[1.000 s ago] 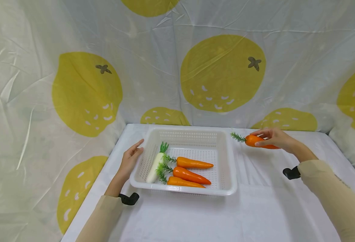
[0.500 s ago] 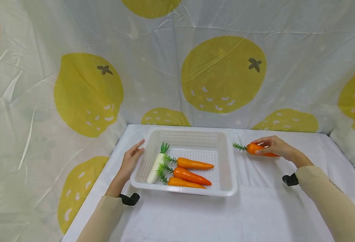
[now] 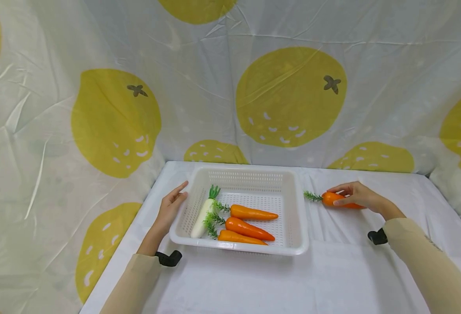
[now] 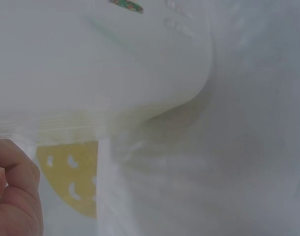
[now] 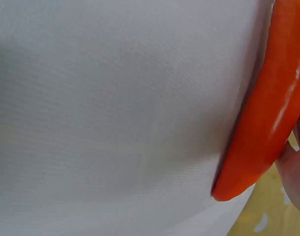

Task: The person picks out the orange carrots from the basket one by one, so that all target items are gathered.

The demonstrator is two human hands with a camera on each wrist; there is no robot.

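Observation:
At the right of the head view, my right hand (image 3: 363,197) holds a carrot (image 3: 328,199) between thumb and fingers. The carrot lies on the white cloth with its green top to the left; its orange body (image 5: 268,113) fills the right side of the right wrist view. My left hand (image 3: 169,212) rests along the left side of a white plastic basket (image 3: 301,218), thumb close to the rim. Inside the basket lie a white radish (image 3: 202,218) with a green top, an upper carrot (image 3: 253,213), a middle carrot (image 3: 249,229) and a lower carrot (image 3: 240,237).
White cloth covers the table (image 3: 254,283). Behind and to the left hangs a pale curtain (image 3: 199,87) printed with large yellow lemons. A dark wrist mount (image 3: 169,258) sits on my left wrist, another mount (image 3: 377,237) on the right.
My right hand has moved down with the carrot, nearer the front, bringing it onto the cloth right of the basket. The left hand and basket stay as they were.

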